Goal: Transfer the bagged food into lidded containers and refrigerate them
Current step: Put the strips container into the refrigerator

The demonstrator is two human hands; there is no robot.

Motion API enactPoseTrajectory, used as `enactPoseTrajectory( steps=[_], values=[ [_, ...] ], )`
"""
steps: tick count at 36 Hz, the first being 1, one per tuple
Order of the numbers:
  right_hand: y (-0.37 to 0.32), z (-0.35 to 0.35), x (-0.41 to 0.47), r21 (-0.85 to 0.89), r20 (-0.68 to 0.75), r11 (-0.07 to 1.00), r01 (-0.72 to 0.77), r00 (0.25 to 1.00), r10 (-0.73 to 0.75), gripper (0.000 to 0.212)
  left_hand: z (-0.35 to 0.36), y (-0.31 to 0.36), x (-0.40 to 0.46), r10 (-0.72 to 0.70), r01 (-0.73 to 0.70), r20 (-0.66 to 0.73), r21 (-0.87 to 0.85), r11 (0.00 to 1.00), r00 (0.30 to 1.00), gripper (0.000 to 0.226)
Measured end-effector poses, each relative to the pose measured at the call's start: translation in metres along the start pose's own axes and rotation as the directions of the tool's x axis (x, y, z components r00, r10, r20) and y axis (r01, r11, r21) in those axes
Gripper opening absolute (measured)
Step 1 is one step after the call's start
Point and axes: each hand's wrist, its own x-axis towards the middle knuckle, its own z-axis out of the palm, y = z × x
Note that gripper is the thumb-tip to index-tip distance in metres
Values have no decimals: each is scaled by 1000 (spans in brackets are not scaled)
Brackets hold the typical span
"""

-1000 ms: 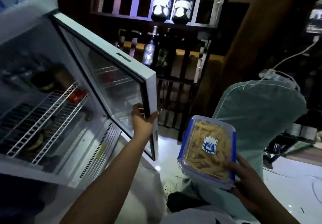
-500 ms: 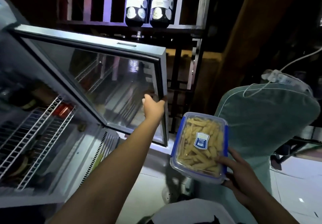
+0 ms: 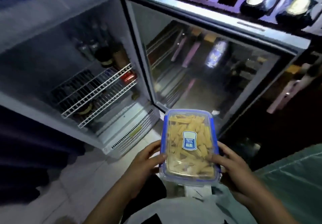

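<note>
Before the open fridge (image 3: 52, 53), the left hand (image 3: 148, 159) and right hand (image 3: 231, 162) grip the long sides of a clear rectangular plastic container (image 3: 190, 147) with blue clip edges, packed with pale yellow pasta tubes. Its lid carries a blue-and-white label (image 3: 189, 140), the writing too blurred to read. White wire shelves (image 3: 97, 93) sit inside, beside the glass door (image 3: 209, 70).

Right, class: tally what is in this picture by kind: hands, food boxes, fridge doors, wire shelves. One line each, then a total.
Hands: 2, left and right
Food box: 1
Fridge door: 1, open
Wire shelves: 2, upper and lower
Total: 6
</note>
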Motion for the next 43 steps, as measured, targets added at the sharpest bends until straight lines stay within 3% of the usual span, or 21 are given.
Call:
enactPoseTrajectory(
  steps=[7,12,16,23,26,31,36,40,43],
  values=[
    [-28,98,82,-144,269,989,-28,961,66,73,-75,26,-9,25,-95,-293,-228,969,956,50],
    [-47,170,135,-219,331,975,-44,936,117,74,-132,47,0,90,-186,-457,-167,968,885,61],
    [-62,226,165,-255,347,966,-40,929,129,66,-172,58,14,107,-224,-502,-178,958,858,62],
    [-83,293,222,-216,361,970,110,932,-25,50,-227,75,74,33,-271,-614,-299,915,789,62],
    [-91,308,248,-303,421,931,202,905,-59,60,-242,87,101,-32,-274,-666,-349,896,745,64],
    [-97,318,309,-479,572,814,328,820,6,91,-267,104,147,-67,-290,-723,-358,888,688,59],
    [-103,336,362,-499,606,764,409,795,-30,80,-286,115,190,-128,-322,-764,-410,853,633,54],
    [-109,347,397,-523,648,687,505,759,-64,71,-295,116,213,-62,-367,-755,-386,846,652,53],
    [-112,350,416,-550,666,623,556,742,-73,63,-293,114,224,36,-339,-754,-252,906,656,57]
  ],
)
